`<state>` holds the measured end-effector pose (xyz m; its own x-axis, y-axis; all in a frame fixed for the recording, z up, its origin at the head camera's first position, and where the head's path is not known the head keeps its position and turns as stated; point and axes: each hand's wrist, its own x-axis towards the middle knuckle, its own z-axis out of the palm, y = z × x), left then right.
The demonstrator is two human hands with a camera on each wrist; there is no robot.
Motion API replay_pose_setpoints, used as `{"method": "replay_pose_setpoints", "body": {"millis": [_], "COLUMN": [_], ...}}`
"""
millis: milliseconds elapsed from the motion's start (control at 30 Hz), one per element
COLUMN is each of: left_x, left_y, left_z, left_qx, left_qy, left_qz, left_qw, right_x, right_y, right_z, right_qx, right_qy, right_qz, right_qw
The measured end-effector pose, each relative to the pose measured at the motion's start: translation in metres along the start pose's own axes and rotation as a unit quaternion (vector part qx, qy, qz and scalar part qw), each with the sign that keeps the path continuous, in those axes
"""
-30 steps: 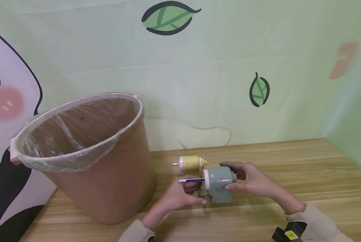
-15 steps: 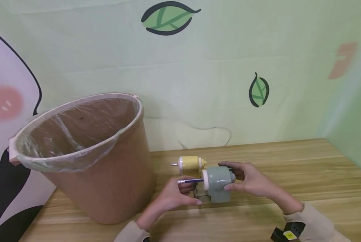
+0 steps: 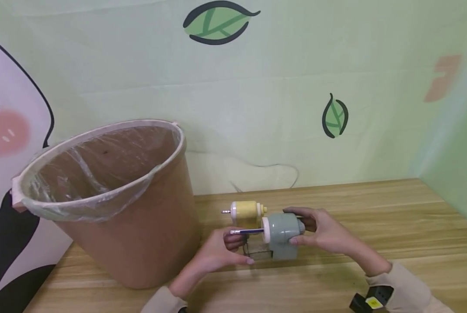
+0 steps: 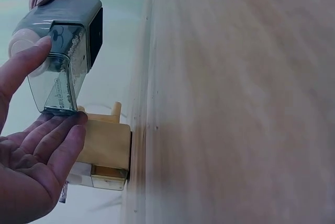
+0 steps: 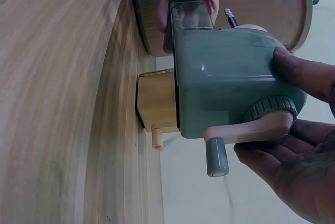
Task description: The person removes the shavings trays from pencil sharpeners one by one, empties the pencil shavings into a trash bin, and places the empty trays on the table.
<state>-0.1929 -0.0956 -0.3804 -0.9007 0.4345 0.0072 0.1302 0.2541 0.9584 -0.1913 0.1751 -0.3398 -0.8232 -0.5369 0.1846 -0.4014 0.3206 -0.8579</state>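
Observation:
My right hand [image 3: 329, 230] grips a grey-green crank pencil sharpener [image 3: 283, 232] by its back end, thumb on the near side. From the sharpener's white front a dark pencil [image 3: 248, 231] sticks out to the left. Below the pencil, a clear shavings drawer [image 3: 259, 251] is partly out of the body, and my left hand [image 3: 216, 253] holds it between thumb and fingers. Pale shavings cling inside the drawer [image 4: 62, 82] in the left wrist view. The right wrist view shows the crank handle [image 5: 251, 130] with its grey knob pointing down.
A yellow pencil sharpener [image 3: 246, 211] stands on the wooden table [image 3: 354, 204] just behind the green one. To the left is a large brown bin [image 3: 139, 243] with a clear plastic liner. A green leaf-print backdrop [image 3: 256, 108] rises behind the table.
My left hand has moved left, drawing the clear drawer further out of the sharpener body. The right hand and the sharpener have barely shifted.

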Motion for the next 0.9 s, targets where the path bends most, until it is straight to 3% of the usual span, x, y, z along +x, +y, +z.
{"method": "replay_pose_setpoints", "body": {"millis": [900], "left_x": [-0.017], "left_y": [-0.002], "left_z": [-0.009], "left_qx": [0.023], "left_qy": [-0.028], "left_qz": [0.01], "left_qw": [0.9993], "right_x": [0.001], "right_y": [0.008], "right_z": [0.002], "right_qx": [0.045], "right_qy": [0.005], "right_qz": [0.036], "right_qw": [0.998]}}
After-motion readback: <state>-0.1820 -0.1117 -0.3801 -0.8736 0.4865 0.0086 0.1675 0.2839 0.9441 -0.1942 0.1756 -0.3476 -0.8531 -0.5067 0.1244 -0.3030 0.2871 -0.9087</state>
